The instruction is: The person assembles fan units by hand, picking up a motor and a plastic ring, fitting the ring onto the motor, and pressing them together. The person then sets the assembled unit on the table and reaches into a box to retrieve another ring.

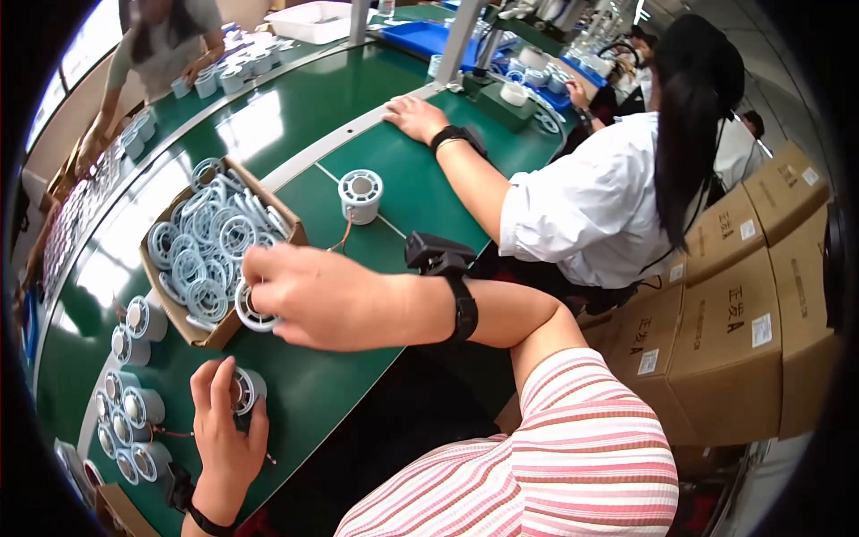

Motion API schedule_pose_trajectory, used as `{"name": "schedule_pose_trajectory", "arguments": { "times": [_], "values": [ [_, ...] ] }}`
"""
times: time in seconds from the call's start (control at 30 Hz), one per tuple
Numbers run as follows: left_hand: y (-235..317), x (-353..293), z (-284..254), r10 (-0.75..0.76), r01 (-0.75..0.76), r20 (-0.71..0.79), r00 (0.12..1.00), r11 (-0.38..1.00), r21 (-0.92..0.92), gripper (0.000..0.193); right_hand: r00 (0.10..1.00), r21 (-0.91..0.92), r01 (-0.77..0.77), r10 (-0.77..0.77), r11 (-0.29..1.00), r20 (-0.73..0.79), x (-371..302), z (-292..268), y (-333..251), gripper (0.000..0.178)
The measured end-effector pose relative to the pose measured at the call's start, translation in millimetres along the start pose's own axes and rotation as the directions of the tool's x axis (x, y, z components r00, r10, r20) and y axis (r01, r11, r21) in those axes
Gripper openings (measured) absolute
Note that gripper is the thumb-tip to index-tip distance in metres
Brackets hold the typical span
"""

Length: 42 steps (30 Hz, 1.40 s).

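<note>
In my right hand (327, 295) is a pale plastic ring (249, 313), pinched between the fingers beside the near corner of an open cardboard box (204, 338). A heap of similar pale blue-white rings (210, 237) fills that box. Below it, my left hand (219, 421) has its fingers curled round a small white cylindrical motor-like part (250, 391) with a round silvery centre, on the green bench (313, 380). A short thin wire shows near my left thumb. Another such white part (361, 199), with a reddish wire, stands upright beyond my right wrist.
Several more white cylindrical parts (134, 407) stand at the left. A co-worker in a white shirt (591, 197) rests a hand on the bench at the right. Another person (165, 54) works across the bench. Stacked cardboard cartons (725, 331) stand on the right. Blue trays (425, 38) lie far back.
</note>
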State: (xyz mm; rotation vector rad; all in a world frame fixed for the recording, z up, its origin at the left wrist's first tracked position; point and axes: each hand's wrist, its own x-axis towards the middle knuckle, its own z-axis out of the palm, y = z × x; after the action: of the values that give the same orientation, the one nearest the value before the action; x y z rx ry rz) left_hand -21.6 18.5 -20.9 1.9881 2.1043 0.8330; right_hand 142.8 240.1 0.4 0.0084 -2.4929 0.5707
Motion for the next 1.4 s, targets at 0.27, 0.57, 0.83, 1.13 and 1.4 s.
{"name": "schedule_pose_trajectory", "arguments": {
  "times": [0.27,0.57,0.83,1.13,1.4],
  "values": [
    [-13,-3,14,-0.003,0.001,-0.042,0.999,0.999,-0.051,0.064,0.969,0.147,-0.193,0.166,0.97,0.182,-50,39,1,0.028],
    [-15,0,7,0.025,-0.028,-0.026,0.999,0.989,-0.143,0.068,0.959,0.015,-0.283,0.283,0.959,-0.022,-53,66,-26,0.046],
    [-20,-2,6,-0.001,0.0,-0.004,1.0,0.978,-0.21,0.069,0.978,-0.074,-0.189,0.194,0.979,0.07,-62,72,-19,0.051],
    [-20,-14,16,-0.224,0.169,-0.085,0.971,0.892,-0.418,0.07,0.957,0.037,-0.28,0.276,0.959,0.092,-62,73,-24,0.053],
    [-12,0,3,-0.139,0.133,0.001,0.99,0.944,-0.301,0.073,0.906,0.18,-0.418,0.424,0.891,0.006,-62,51,-28,0.081]
  ]
}}
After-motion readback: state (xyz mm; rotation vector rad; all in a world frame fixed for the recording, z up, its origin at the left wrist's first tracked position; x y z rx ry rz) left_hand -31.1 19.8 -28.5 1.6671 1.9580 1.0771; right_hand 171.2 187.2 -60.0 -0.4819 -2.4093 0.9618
